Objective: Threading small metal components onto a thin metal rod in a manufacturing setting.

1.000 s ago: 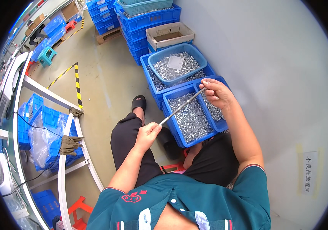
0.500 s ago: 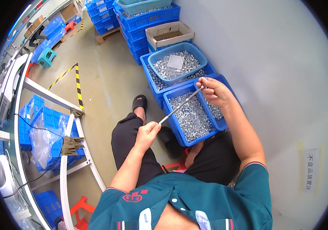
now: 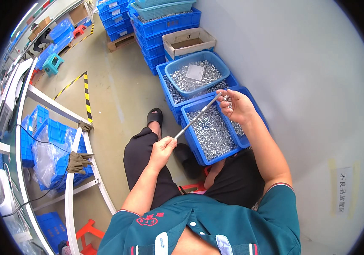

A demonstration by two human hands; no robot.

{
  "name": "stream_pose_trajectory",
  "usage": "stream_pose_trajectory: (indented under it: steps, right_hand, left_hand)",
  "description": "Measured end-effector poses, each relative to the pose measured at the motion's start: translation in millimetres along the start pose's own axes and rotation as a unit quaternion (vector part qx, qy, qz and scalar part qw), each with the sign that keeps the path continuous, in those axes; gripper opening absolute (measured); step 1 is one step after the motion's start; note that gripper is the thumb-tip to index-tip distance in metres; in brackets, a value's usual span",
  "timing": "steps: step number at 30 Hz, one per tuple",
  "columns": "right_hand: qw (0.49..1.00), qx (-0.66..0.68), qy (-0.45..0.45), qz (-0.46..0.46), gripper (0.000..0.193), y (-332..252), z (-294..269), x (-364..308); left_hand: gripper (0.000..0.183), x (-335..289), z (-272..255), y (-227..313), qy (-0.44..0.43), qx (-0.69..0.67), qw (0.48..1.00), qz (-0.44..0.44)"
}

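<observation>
While the left grip (image 3: 161,154) is clamping the near end of a rod (image 3: 196,116), the right grip (image 3: 240,106) is clasping small metal parts (image 3: 229,104) beside the rod's far end. The rod is slanting above the bin (image 3: 222,157); I'm judging it stiff, light and slightly slick, best held near an end. A wall sign (image 3: 342,191) is showing dark characters; the shirt (image 3: 250,212) is bearing a red emblem (image 3: 147,221).

- Factory floor or workshop, small-parts work.
- Blue bins (image 3: 224,157) full of loose small metal parts (image 3: 212,135).
- Stacked blue crates (image 3: 113,21), one stack on a wooden pallet (image 3: 120,42).
- Yellow-black tape (image 3: 88,95) on the floor (image 3: 118,87) (classic shop-floor giveaway).
- White-framed table (image 3: 58,106) at left, plastic stool (image 3: 53,60) beyond it.
- Paper sign (image 3: 342,191) taped to a plain wall (image 3: 292,63).
</observation>
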State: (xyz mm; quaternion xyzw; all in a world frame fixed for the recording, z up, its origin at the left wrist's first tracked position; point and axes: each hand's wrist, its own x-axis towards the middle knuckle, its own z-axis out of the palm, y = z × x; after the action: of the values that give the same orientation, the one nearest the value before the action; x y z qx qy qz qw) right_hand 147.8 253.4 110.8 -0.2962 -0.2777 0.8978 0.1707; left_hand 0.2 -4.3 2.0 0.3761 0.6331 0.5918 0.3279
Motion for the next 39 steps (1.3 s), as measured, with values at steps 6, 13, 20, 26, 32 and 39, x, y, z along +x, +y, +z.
stream_pose_trajectory:
  steps: [6, 13, 20, 26, 32, 39]
  right_hand:
    - [0.997, -0.028, -0.065, 0.002, 0.022, -3, -20, 4]
    - [0.998, -0.013, -0.056, -0.004, 0.016, -3, -18, 5]
    - [0.999, 0.022, -0.019, -0.043, 0.015, -5, -16, 5]
    - [0.996, 0.059, -0.054, -0.028, 0.017, -6, -14, 4]
    - [0.991, 0.082, -0.104, -0.02, 0.017, -5, -16, 4]
    - [0.994, 0.019, -0.103, -0.044, 0.018, -2, -12, 5]
  left_hand:
    - [0.021, 0, 1, 3, -0.006, 0.001, 1.0, -0.01]
    - [0.021, -1, 0, -1, -0.002, 0.014, 1.0, 0.004]
    - [0.019, 0, 0, -2, -0.01, 0.029, 0.999, -0.018]
    - [0.018, -1, 1, 1, -0.002, 0.064, 0.998, -0.007]
    - [0.018, -1, 2, 2, 0.006, 0.066, 0.998, -0.002]
    - [0.018, 0, 2, 2, 0.01, 0.075, 0.997, 0.007]
